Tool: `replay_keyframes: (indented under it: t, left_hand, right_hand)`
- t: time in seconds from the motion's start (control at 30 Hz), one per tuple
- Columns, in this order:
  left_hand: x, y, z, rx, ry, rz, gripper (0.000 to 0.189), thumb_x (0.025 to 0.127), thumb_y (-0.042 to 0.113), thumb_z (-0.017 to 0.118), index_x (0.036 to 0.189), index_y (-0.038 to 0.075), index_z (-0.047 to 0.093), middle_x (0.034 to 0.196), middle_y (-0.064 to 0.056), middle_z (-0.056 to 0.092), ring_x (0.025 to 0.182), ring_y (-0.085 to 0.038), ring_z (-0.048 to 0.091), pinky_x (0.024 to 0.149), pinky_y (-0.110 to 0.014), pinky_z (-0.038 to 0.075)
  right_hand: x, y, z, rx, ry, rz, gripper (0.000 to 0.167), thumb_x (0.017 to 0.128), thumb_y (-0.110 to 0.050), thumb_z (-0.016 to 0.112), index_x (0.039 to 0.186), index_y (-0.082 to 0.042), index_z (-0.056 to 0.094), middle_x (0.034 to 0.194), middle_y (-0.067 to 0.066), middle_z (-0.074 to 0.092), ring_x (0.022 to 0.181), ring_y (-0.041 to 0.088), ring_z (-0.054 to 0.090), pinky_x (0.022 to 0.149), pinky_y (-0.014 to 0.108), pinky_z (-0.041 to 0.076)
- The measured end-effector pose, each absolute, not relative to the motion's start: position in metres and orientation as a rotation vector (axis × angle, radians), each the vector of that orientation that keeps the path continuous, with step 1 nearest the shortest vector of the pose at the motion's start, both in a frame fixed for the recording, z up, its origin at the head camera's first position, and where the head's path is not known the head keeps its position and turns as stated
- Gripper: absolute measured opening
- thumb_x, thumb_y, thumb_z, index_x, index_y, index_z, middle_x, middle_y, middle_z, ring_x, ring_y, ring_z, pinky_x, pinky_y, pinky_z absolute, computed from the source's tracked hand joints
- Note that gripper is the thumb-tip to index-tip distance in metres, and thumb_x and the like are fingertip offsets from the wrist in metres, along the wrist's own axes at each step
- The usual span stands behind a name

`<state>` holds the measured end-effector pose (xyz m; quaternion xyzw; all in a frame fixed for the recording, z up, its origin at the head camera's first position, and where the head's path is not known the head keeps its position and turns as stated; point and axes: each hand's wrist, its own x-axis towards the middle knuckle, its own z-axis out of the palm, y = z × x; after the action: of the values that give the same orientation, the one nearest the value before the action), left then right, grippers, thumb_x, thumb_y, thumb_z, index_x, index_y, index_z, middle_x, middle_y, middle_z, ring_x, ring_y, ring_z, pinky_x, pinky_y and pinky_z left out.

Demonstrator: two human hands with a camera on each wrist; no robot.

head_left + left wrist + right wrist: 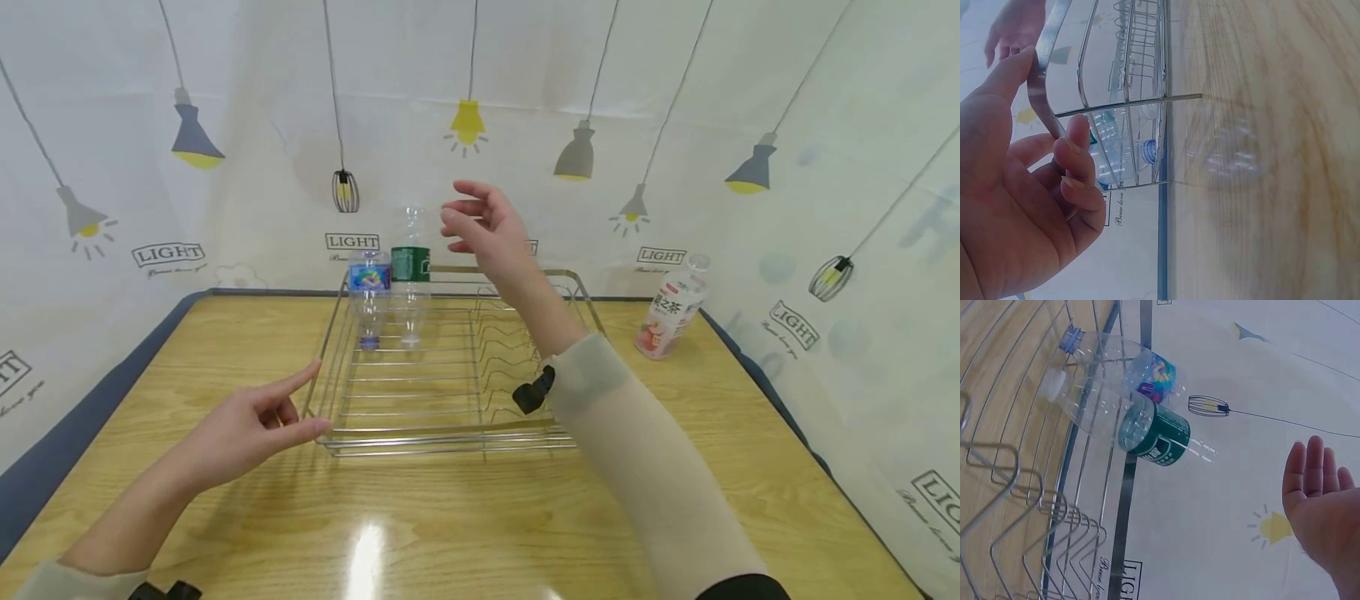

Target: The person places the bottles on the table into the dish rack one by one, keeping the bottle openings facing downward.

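A corner of the wire rack [405, 432] is held between the parted thumb and forefinger of the left hand [255, 429], the other fingers being curled. Nothing is held by the right hand [487, 225], its fingers loosely bent. Left of those fingers, a green-labelled bottle [411, 264] and a blue-labelled bottle [371, 277] are stood cap-down in the rack. Probably light, slippery and easily dented, they are best gripped gently round the label; the rack, likely stiff, is best steadied by its rim.
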<state>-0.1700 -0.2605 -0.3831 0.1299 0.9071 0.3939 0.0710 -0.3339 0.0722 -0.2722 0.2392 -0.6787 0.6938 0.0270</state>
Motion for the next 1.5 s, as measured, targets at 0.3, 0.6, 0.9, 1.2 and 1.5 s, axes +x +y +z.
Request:
replay_keyframes:
  t: [0.3,0.6,0.9,1.2,1.5]
  left_hand:
    - [-0.167,-0.259,-0.383,0.370,2.734,1.186,0.087,0.102,0.045,0.079,0.173,0.021,0.035,0.089,-0.002,0.066,0.072,-0.012,0.052,0.061,-0.030,0.045]
    - [-0.168,-0.259,-0.385,0.375,2.724,1.192,0.087,0.102,0.044,0.079,0.174,0.021,0.035,0.090,-0.003,0.066,0.071,-0.013,0.052,0.060,-0.031,0.044]
    - [-0.169,-0.261,-0.385,0.374,2.718,1.191,0.086,0.103,0.044,0.078,0.174,0.022,0.034,0.090,-0.004,0.067,0.072,-0.013,0.053,0.061,-0.031,0.045]
    - [-0.169,-0.260,-0.386,0.369,2.724,1.187,0.086,0.103,0.046,0.078,0.174,0.023,0.034,0.090,-0.003,0.067,0.071,-0.013,0.052,0.060,-0.031,0.044]
    - [-0.169,-0.261,-0.386,0.358,2.717,1.200,0.085,0.104,0.045,0.077,0.174,0.025,0.033,0.091,-0.004,0.066,0.072,-0.014,0.051,0.060,-0.032,0.044]
  right_hand:
    - [-0.311,0.119,-0.266,0.812,-2.223,1.981,0.049,0.109,-0.017,0.067,0.156,-0.013,0.053,0.132,0.006,0.067,0.113,0.025,0.069,0.098,0.034,0.061]
    - [-0.285,0.181,-0.282,0.787,-2.361,1.867,0.049,0.109,-0.013,0.066,0.156,-0.010,0.052,0.130,0.002,0.067,0.111,0.018,0.070,0.094,0.029,0.061]
    - [-0.269,0.234,-0.305,0.712,-2.452,1.773,0.040,0.111,-0.015,0.066,0.150,-0.012,0.058,0.128,0.000,0.067,0.109,0.016,0.070,0.092,0.024,0.061]
    - [-0.263,0.286,-0.320,0.582,-2.382,1.849,0.035,0.110,-0.013,0.068,0.144,-0.019,0.064,0.126,-0.001,0.069,0.100,0.012,0.069,0.064,0.018,0.054]
    - [-0.271,0.342,-0.332,0.460,-2.259,1.810,0.029,0.110,-0.013,0.068,0.139,-0.016,0.069,0.122,-0.009,0.074,0.105,0.005,0.070,0.088,0.016,0.058]
